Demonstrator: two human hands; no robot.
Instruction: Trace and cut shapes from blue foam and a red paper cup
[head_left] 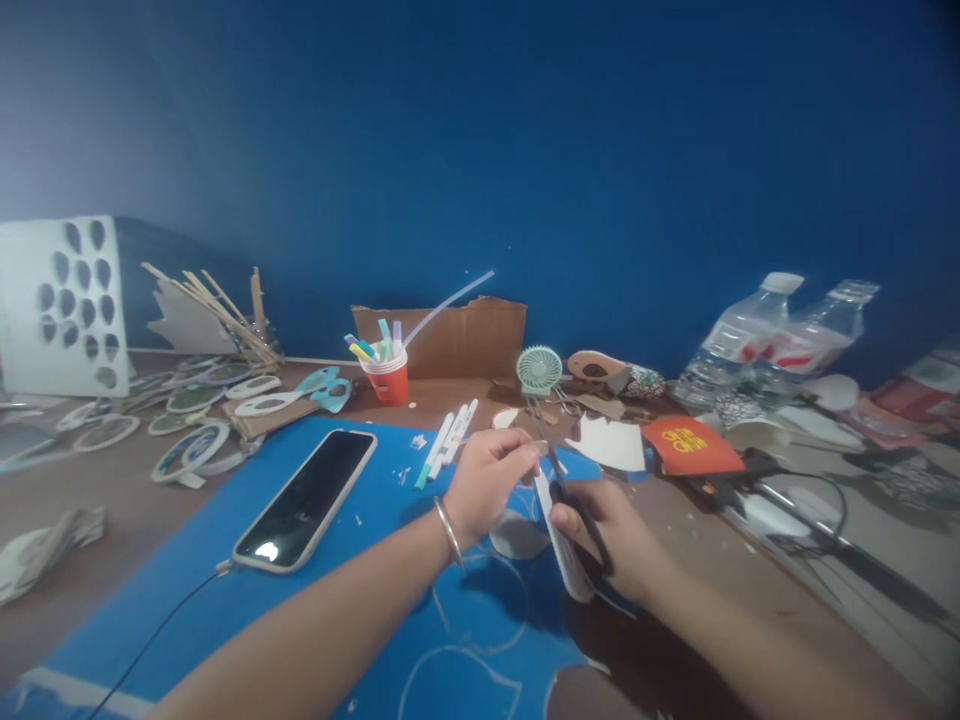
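Note:
In my right hand (619, 530) is a pair of black-handled scissors (598, 535), with my fingers through the loops and the blades pointing up and away. My left hand (491, 475), with a silver bangle on the wrist, pinches the upper end of a white card piece (564, 555) seen almost edge-on. The blades are beside my left fingertips at the card's top; whether they touch it I cannot tell. Beneath both hands lies a blue sheet (360, 610) with white outlines drawn on it and cut-away edges on the right.
A phone (306, 500) on a cable lies left, near several markers (450, 440). Behind stand a red cup (388, 380) of pens and a small green fan (539, 370). Plastic bottles (750, 335) and an orange packet (691, 446) are right; cut-out rings (191, 452) crowd the left.

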